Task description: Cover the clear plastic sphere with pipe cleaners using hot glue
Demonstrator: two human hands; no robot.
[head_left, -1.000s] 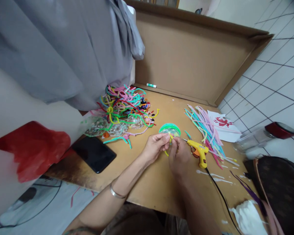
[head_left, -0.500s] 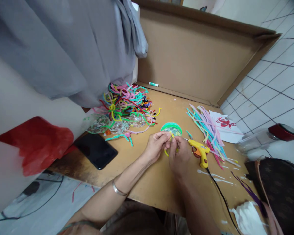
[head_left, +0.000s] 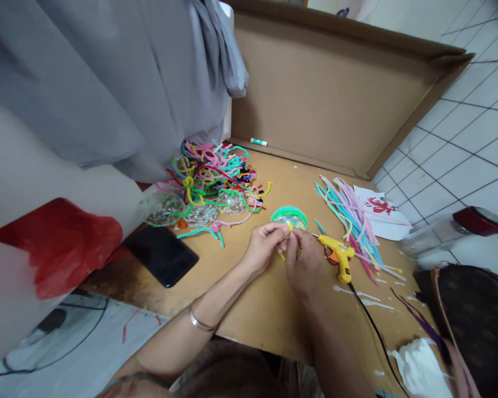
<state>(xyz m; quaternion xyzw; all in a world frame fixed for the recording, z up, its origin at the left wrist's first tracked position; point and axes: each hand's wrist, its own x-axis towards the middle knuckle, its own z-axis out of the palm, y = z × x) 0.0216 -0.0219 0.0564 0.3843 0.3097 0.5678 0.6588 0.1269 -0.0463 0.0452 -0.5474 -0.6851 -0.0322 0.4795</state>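
Observation:
Both hands meet over the table, pinching a yellow pipe cleaner [head_left: 290, 226] between their fingertips. My left hand [head_left: 264, 246] comes in from the left, a silver bangle on its wrist. My right hand [head_left: 304, 258] closes on the same pipe cleaner from the right; its fingers hide much of the piece. A short yellow stretch shows below the fingers. Just behind the hands lies a round clear piece with a green rim [head_left: 289, 212]. Close to my right hand, a yellow glue gun [head_left: 338, 255] rests on its side, its nozzle towards the fingers.
Loose pipe cleaners [head_left: 352, 213] lie at the right near a clear bottle [head_left: 435, 235]. At the left are a tangled pile of coloured pipe cleaners [head_left: 216, 166] and a black phone [head_left: 164, 255]. The glue gun's cord [head_left: 373, 326] runs towards me. A cardboard panel [head_left: 336, 94] stands behind.
The fingertips have shifted slightly on the yellow pipe cleaner, and less of it shows between them. The whole view has drifted a little; objects on the table stay put.

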